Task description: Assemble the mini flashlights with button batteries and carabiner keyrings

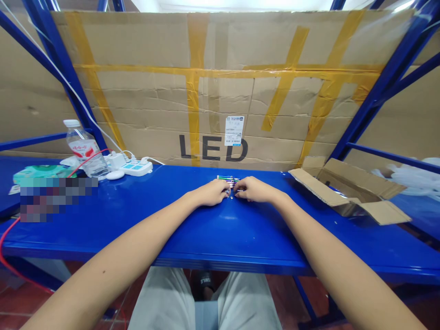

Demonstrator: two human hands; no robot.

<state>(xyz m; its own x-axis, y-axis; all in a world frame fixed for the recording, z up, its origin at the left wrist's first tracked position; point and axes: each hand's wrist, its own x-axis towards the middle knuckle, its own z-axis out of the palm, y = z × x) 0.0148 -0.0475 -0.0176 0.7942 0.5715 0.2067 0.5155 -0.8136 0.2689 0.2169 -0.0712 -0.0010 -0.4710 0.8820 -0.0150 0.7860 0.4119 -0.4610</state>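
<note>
Several slim, shiny pen-like sticks (224,177) lie in a row across the blue table, just beyond my hands. My left hand (213,192) rests at their near left side, fingers curled and pressed together. From the right, my right hand (253,189) meets it with thumb and fingers pinched close to the same sticks. The two hands almost touch. Whatever sits between the fingertips is too small and too covered to name. A tiny shiny piece (231,197) lies on the tabletop between them.
An open cardboard box (357,183) stands at the right with something inside. To the left are a water bottle (85,149), a power strip (137,167) with cables, and a green packet (43,174). Behind rises a taped cardboard sheet (154,105) between blue posts.
</note>
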